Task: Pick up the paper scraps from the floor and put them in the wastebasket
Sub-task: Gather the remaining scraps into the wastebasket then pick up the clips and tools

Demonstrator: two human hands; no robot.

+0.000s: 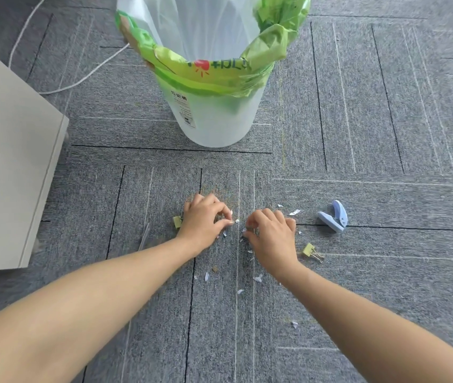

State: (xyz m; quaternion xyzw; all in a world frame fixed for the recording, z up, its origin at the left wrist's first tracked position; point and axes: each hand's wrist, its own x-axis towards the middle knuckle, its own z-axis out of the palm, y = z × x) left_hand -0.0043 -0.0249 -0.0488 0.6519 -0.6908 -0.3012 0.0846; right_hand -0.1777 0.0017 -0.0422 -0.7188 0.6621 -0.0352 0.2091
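Small white paper scraps point(258, 278) lie scattered on the grey carpet around and below my hands. My left hand point(204, 221) is down on the carpet with fingers curled, its fingertips pinching at a tiny scrap point(237, 221). Just to its right, my right hand point(271, 233) also has curled fingers and pinches at scraps on the floor; what it holds is hidden under the fingers. The translucent white wastebasket point(214, 117), lined with a green plastic bag, stands upright on the carpet beyond both hands.
A blue hole punch point(334, 217) lies right of my right hand. One yellow binder clip point(312, 251) sits by my right wrist, another point(177, 222) beside my left hand. A white cabinet point(7, 167) stands at left, a white cable point(81, 76) behind it.
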